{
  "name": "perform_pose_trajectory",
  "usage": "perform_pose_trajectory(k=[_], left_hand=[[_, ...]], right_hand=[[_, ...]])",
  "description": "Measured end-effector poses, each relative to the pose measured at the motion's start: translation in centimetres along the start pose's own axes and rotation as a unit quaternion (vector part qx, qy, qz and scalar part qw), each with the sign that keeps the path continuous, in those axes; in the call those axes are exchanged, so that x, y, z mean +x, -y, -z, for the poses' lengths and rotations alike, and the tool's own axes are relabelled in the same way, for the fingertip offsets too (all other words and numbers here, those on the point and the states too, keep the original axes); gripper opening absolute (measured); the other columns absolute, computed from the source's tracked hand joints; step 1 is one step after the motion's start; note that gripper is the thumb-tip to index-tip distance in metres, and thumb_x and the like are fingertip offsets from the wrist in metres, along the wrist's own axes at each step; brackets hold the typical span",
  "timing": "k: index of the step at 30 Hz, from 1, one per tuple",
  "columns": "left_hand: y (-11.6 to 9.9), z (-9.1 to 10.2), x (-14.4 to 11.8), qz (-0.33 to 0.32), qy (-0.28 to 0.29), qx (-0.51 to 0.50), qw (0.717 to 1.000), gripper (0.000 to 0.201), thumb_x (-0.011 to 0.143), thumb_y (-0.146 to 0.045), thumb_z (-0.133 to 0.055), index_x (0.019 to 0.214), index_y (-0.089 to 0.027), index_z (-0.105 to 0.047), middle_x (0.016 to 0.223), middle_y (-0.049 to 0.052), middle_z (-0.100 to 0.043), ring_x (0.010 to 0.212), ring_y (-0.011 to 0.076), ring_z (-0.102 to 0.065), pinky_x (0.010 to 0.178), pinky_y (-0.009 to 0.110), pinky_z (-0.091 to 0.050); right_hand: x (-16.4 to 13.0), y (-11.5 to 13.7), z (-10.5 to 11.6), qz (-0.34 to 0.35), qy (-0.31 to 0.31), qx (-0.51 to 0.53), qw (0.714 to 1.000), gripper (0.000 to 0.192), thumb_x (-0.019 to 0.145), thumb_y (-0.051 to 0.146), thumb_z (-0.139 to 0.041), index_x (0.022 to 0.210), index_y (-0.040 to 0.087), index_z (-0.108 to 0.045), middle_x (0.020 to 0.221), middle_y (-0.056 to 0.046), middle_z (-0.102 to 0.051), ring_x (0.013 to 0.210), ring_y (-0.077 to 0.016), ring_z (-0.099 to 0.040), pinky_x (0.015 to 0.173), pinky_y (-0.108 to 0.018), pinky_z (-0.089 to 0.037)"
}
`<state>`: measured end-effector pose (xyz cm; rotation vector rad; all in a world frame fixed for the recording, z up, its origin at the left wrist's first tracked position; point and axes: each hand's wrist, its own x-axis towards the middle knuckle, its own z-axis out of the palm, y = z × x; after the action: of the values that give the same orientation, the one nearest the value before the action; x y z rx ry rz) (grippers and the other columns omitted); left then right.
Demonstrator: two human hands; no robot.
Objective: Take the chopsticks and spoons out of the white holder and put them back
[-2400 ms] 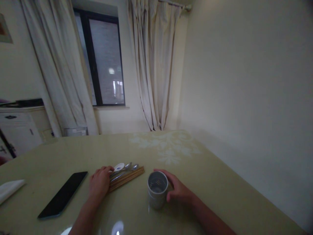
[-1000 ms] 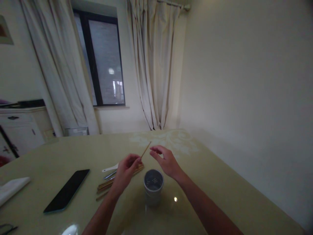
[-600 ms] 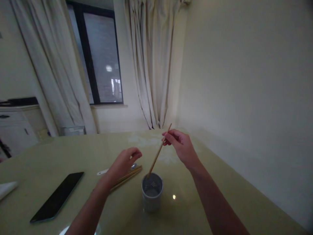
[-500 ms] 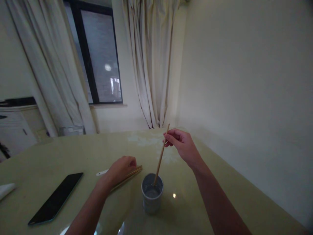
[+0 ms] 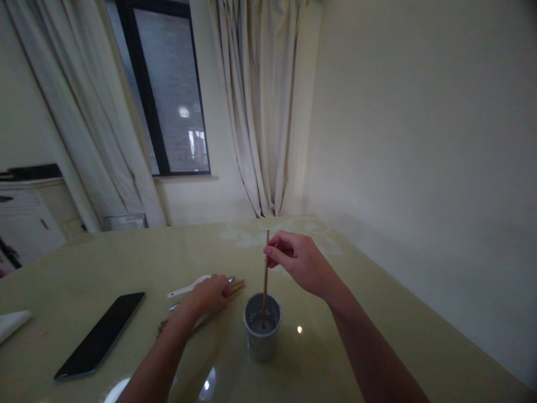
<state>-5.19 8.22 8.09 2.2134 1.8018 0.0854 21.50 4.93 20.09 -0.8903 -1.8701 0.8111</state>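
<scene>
Between the thumb and fingers of my right hand [image 5: 291,254], a wooden chopstick [image 5: 265,282] is pinched near its upper end. It stands nearly upright, its lower end inside a grey cylindrical holder [image 5: 263,341]. Left of the holder, my left hand [image 5: 213,295] lies low over a bundle of wooden chopsticks [image 5: 238,286] on the table, its fingers curled round them and partly hidden. A white spoon [image 5: 184,290] lies just beyond that hand. Beside the bundle a shiny metal utensil end [image 5: 231,280] shows.
A dark tablet or phone [image 5: 100,336] lies on the glossy greenish table [image 5: 327,358] at the left. A white object [image 5: 14,324] is at the far left edge, and a white round piece [image 5: 116,390] shows at the bottom. A wall [image 5: 419,196] borders the right side.
My right hand has moved left and down, bringing the chopstick upright and deeper into the holder. My left hand has shifted slightly down, and more of the white spoon and the metal utensil shows.
</scene>
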Motion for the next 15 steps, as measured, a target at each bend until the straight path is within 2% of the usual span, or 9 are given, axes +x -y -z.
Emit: perform_pose_trajectory(k=[3,5,8,10,12,14,15], left_hand=[[-0.6,0.4,-0.1,-0.009,-0.012,-0.013,1.0,0.007,0.074,-0.023,-0.066,0.073,-0.022,-0.072,0.077,0.005,-0.078,0.072,0.0239,-0.071,0.062,0.03,-0.038],[-1.0,0.9,-0.2,-0.023,-0.038,-0.037,0.998,0.014,0.082,-0.032,-0.063,0.08,-0.022,-0.072,0.082,0.005,-0.078,0.075,0.0221,-0.069,0.063,0.029,-0.039],[-1.8,2.1,-0.5,-0.071,-0.094,-0.178,0.977,0.025,0.089,-0.043,-0.059,0.087,-0.02,-0.068,0.08,0.004,-0.076,0.073,0.0195,-0.067,0.064,0.027,-0.044],[-2.7,3.3,-0.9,-0.108,-0.14,-0.316,0.932,0.027,0.09,-0.046,-0.061,0.09,-0.019,-0.067,0.08,0.003,-0.075,0.073,0.0191,-0.068,0.065,0.028,-0.049],[-4.1,4.5,-1.5,-0.136,-0.2,-0.424,0.873,0.03,0.089,-0.049,-0.066,0.093,-0.02,-0.066,0.082,0.003,-0.074,0.075,0.0186,-0.07,0.068,0.029,-0.054],[-5.8,5.6,-2.5,-0.157,-0.257,-0.488,0.819,0.031,0.088,-0.05,-0.072,0.094,-0.02,-0.066,0.083,0.002,-0.073,0.074,0.0167,-0.069,0.068,0.028,-0.056],[-6.7,6.0,-3.0,-0.167,-0.272,-0.504,0.802,0.03,0.087,-0.049,-0.074,0.094,-0.02,-0.067,0.082,0.001,-0.073,0.073,0.0154,-0.069,0.068,0.027,-0.056]], right_hand=[[-0.3,0.3,0.0,0.002,0.014,-0.012,1.0,0.02,0.095,0.038,-0.071,0.086,0.02,-0.075,0.078,-0.005,-0.081,0.071,-0.0207,-0.078,0.068,-0.031,-0.06],[-0.1,-0.1,-0.1,-0.002,0.032,-0.033,0.999,0.024,0.096,0.038,-0.071,0.082,0.019,-0.077,0.074,-0.005,-0.081,0.069,-0.0206,-0.078,0.065,-0.03,-0.059],[0.3,-0.5,-0.1,-0.019,0.052,-0.085,0.995,0.032,0.098,0.035,-0.069,0.07,0.019,-0.076,0.066,-0.004,-0.079,0.061,-0.0188,-0.076,0.059,-0.027,-0.055],[0.3,-0.3,0.1,-0.021,0.027,-0.121,0.992,0.036,0.098,0.035,-0.07,0.066,0.019,-0.075,0.063,-0.004,-0.077,0.055,-0.0174,-0.073,0.057,-0.027,-0.051],[0.2,0.4,0.4,-0.008,-0.031,-0.135,0.99,0.032,0.097,0.035,-0.071,0.07,0.02,-0.076,0.064,-0.003,-0.076,0.054,-0.0163,-0.07,0.056,-0.027,-0.05],[0.0,1.2,0.5,0.007,-0.078,-0.107,0.991,0.022,0.096,0.036,-0.072,0.083,0.02,-0.079,0.069,-0.002,-0.077,0.055,-0.0156,-0.069,0.056,-0.027,-0.05],[-0.1,1.5,0.4,0.016,-0.084,-0.078,0.993,0.017,0.096,0.035,-0.073,0.091,0.02,-0.079,0.073,-0.002,-0.077,0.056,-0.0155,-0.069,0.057,-0.027,-0.051]])
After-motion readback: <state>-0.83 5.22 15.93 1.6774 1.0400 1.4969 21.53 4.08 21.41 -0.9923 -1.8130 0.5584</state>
